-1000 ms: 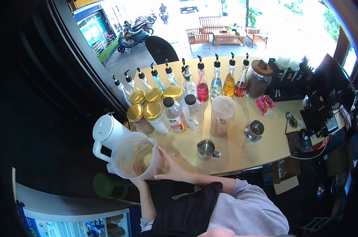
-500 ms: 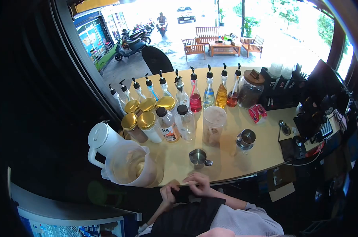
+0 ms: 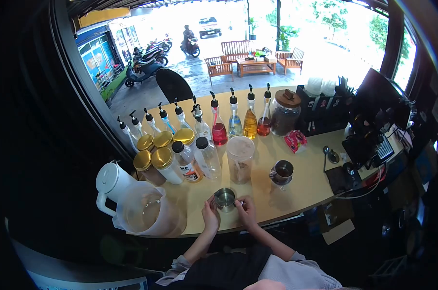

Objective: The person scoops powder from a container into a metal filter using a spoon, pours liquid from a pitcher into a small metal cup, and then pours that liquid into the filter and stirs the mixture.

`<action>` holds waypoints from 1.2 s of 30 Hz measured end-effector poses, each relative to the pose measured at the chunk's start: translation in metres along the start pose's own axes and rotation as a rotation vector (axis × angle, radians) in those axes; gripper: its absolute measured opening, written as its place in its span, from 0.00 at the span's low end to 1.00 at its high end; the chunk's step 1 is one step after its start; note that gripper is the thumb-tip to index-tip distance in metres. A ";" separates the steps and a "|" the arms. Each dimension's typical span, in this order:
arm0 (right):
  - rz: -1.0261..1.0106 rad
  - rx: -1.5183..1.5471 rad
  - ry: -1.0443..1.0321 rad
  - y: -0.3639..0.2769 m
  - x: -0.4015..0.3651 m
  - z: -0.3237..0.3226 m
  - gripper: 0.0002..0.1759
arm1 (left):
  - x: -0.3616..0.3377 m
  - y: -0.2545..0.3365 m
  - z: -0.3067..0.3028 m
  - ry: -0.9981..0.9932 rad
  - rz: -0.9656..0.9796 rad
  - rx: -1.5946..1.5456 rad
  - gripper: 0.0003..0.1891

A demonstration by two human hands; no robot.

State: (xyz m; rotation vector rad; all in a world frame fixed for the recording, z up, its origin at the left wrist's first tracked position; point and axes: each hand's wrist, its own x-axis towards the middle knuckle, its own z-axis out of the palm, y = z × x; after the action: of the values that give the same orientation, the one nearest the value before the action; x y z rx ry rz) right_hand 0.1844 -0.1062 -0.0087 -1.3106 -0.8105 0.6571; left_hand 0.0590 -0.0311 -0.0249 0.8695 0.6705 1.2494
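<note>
Cradling that small metal jug (image 3: pixel 225 197) two-handed works: your left hand (image 3: pixel 210 215) curves loosely open along one side, your right hand's (image 3: pixel 247 211) grip is pinched shut on the other. It's toward your edge of the tabletop (image 3: pixel 296 200), so keep it level and mind the tall tub (image 3: pixel 240 162) just behind.

The tabletop (image 3: pixel 301 193) looks smooth. Near its front edge, the small pitcher (image 3: pixel 225 198) is shiny metal; at the left front corner, the big jug (image 3: pixel 130 212) is cloudy, translucent plastic. Glossy, metallic-looking lids (image 3: pixel 162 157) show towards the left edge; near the back edge, a lid (image 3: pixel 287 99) is wooden.
</note>
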 end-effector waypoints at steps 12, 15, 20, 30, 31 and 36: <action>0.071 0.220 -0.036 -0.010 0.002 -0.011 0.13 | -0.007 -0.011 0.033 0.071 -0.046 -0.006 0.26; 0.078 0.308 -0.030 -0.002 0.005 -0.027 0.14 | -0.012 -0.027 0.039 0.048 -0.042 -0.026 0.26; 0.184 0.330 -0.001 -0.006 0.007 -0.064 0.16 | -0.028 -0.039 0.064 0.015 -0.076 -0.073 0.25; 0.272 0.297 0.126 -0.030 0.004 -0.150 0.17 | -0.055 -0.043 0.134 -0.162 -0.178 0.226 0.27; 0.264 0.288 0.132 -0.030 0.004 -0.159 0.17 | -0.057 -0.047 0.137 -0.184 -0.201 0.205 0.27; 0.266 0.302 0.157 -0.038 0.007 -0.198 0.19 | -0.061 -0.069 0.151 -0.185 -0.238 0.168 0.28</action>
State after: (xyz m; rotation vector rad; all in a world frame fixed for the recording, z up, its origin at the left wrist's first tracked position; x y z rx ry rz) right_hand 0.3495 -0.2191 0.0163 -1.1841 -0.3933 0.8398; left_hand 0.2073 -0.1257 -0.0062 0.9989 0.7147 0.8972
